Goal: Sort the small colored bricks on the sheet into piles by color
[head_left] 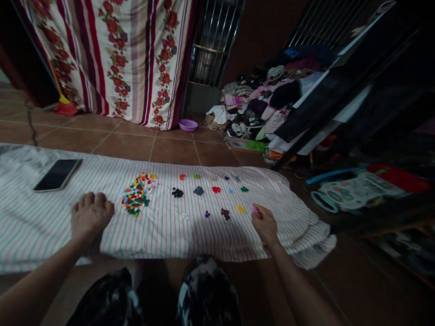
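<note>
My left hand (91,215) rests on the striped cloth (163,237), its fingers curled under and nothing visible in them. Beside it lies a mixed heap of tiny coloured plastic pieces (136,195), too small to name more exactly. My right hand (265,224) is at the right end, with thumb and fingers pinched at a small pink piece (255,209). Left of these fingertips are a yellow group (240,208), a brown group (225,213) and a purple group (207,214). Farther back sit black pieces (177,193), dark grey pieces (198,190), red pieces (216,189) and green pieces (244,189).
A phone (57,175) lies on the cloth at the left. Beyond, on the tiled floor, are a purple basin (188,125), a red broom (66,107) and a pile of clothes (265,99). A floral curtain (136,59) hangs behind. My knees (207,294) are below the cloth's near edge.
</note>
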A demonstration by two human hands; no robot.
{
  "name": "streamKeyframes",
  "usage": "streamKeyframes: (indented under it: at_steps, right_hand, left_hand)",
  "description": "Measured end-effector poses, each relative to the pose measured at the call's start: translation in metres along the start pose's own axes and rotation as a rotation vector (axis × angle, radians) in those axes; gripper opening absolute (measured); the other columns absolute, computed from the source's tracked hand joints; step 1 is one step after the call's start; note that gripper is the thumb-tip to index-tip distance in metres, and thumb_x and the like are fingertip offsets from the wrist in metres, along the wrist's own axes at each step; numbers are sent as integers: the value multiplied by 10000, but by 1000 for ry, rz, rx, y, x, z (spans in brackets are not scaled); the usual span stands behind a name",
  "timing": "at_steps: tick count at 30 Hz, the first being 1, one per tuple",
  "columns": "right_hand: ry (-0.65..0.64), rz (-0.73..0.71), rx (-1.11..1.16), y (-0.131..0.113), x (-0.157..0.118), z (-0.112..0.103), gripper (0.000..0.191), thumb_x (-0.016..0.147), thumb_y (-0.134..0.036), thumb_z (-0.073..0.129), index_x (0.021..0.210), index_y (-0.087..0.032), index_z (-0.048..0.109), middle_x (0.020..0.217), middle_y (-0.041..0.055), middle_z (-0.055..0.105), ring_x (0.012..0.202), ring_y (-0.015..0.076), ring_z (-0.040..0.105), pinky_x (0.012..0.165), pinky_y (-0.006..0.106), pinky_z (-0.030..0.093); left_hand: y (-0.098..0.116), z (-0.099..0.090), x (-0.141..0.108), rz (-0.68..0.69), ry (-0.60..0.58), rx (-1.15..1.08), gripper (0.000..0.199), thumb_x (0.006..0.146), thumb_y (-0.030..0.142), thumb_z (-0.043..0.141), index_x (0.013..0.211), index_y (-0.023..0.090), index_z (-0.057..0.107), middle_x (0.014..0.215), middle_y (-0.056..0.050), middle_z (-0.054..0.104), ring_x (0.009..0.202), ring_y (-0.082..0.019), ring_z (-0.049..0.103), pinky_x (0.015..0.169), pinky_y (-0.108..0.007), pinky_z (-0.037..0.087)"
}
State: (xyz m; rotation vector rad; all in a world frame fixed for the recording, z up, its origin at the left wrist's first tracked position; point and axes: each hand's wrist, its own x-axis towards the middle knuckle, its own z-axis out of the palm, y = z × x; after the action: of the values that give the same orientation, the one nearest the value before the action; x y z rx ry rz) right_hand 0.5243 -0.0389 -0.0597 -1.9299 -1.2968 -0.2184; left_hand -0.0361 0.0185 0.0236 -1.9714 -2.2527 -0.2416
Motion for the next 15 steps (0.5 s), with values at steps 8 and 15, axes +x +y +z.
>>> streamKeyframes:
  at_steps: [8,15]
  right_hand:
    - [66,41,6,-2,-2,0,386,781,-347,426,949,-150,713,965,152,703,926,267,620,881,434,501]
    - [68,49,-1,-7,-6,0,375,788,-377,464,968,-162,713,913,118,701,826,233,610,805,392,506]
  left_hand:
    - [-2,1,-1,8,-26,118,474,920,355,178,1073,112,555,1111,-184,568,1087,-324,511,872,-411,370]
    - [-8,4,1,1,-133,62,563,907,389,73,1108,110,518,1149,-185,514,1133,-344,460,915,-429,355]
